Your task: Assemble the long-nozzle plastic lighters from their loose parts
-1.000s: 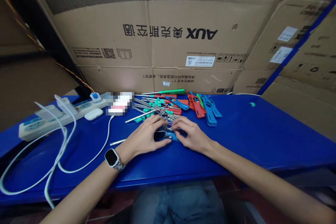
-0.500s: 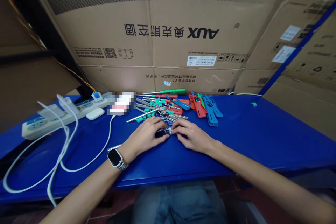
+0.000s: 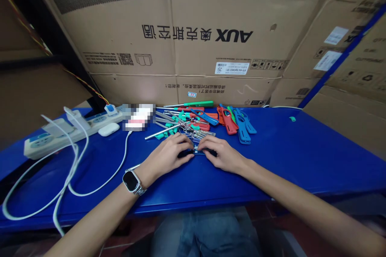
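Note:
My left hand (image 3: 176,150) and my right hand (image 3: 221,152) meet fingertip to fingertip low over the blue table. Between their bent fingers sits a small whitish lighter part (image 3: 196,149), with a strip of blue close under it; the fingers hide most of it. Both hands look closed on this part. Just beyond the fingertips lie clear lighter tanks (image 3: 205,134) with thin wires. Behind them is a heap of teal triggers (image 3: 173,130), metal lighter tubes (image 3: 162,131) and red handle shells. Blue lighter shells (image 3: 243,128) and a red lighter shell (image 3: 228,119) lie to the right.
A cardboard wall (image 3: 193,56) closes off the back of the blue table (image 3: 286,156). On the left are a power strip (image 3: 87,126), looping white cables (image 3: 74,168) and a white earphone case (image 3: 109,129). A small teal piece (image 3: 292,119) lies far right.
My right fingertips have shifted slightly, and more of the whitish part shows between the hands. The heap and the shells lie as before.

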The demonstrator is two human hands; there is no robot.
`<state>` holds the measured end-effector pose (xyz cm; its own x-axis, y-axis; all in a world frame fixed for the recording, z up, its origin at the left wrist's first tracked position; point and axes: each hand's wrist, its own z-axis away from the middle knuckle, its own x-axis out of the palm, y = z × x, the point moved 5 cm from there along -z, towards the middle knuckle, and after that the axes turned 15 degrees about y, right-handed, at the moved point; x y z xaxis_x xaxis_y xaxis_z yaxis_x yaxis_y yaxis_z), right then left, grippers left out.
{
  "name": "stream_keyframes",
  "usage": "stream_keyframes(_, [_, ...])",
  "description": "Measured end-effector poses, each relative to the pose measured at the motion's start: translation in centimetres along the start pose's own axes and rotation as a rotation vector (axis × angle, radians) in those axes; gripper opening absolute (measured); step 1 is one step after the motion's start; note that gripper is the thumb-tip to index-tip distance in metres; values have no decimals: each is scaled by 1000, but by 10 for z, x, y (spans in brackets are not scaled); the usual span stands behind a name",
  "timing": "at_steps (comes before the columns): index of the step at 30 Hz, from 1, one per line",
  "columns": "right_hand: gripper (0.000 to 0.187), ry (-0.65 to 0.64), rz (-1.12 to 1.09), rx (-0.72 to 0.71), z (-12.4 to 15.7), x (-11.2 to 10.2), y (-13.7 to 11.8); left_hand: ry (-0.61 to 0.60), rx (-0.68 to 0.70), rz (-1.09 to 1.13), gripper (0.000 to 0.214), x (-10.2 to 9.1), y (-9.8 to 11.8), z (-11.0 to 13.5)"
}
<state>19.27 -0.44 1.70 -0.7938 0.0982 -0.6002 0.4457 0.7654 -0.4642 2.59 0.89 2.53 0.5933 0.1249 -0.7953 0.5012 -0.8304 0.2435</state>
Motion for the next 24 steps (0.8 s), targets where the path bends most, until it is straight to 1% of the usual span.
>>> stream_keyframes(14, [20,3,91,-11,-4,-1,-1,4,51,32,23,-2,4,-1])
stream_keyframes(16, [20,-5,100,-9,-4,-1,0,13,33,51,21,-2,3,-1])
stream_keyframes(20, [20,-22,113,-19,-6,-2,0,56,-46,94,19,-9,-4,-1])
stream_keyframes(24, [21,-35,123,-56,-6,-5,0,34,-120,102,20,-17,-16,1])
